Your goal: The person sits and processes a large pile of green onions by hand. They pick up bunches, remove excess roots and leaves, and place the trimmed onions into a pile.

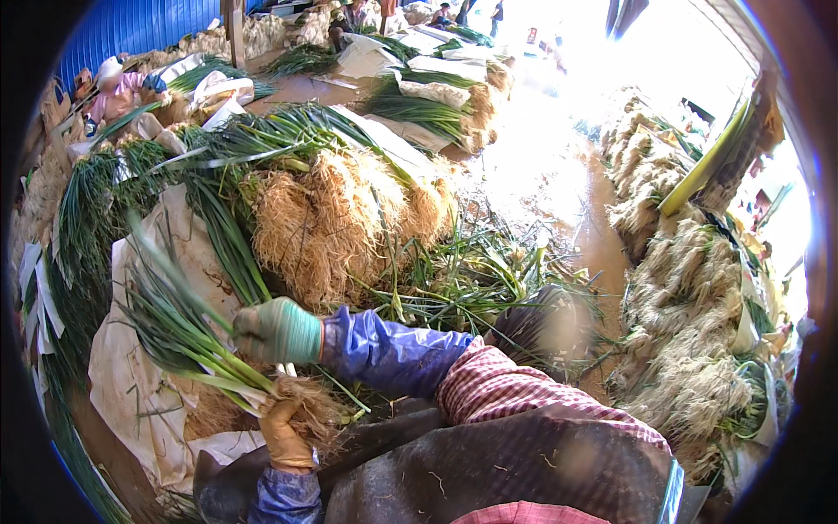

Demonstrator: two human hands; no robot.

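My left hand, in a tan-orange glove, grips a bunch of green onions close to its shaggy brown roots. The leaves fan out towards the upper left. Just above it, my right hand, in a green glove, is closed around a green onion stalk. That stalk's leaves are blurred, and white stems show below the glove. Under the leaves lies a dirty white sheet. A dark apron covers my lap.
A heap of green onions with tan roots stands in front. Trimmed leaves litter the ground beside it. Root-out stacks line the right side. A person sits at the far left, near a wooden post and a blue wall.
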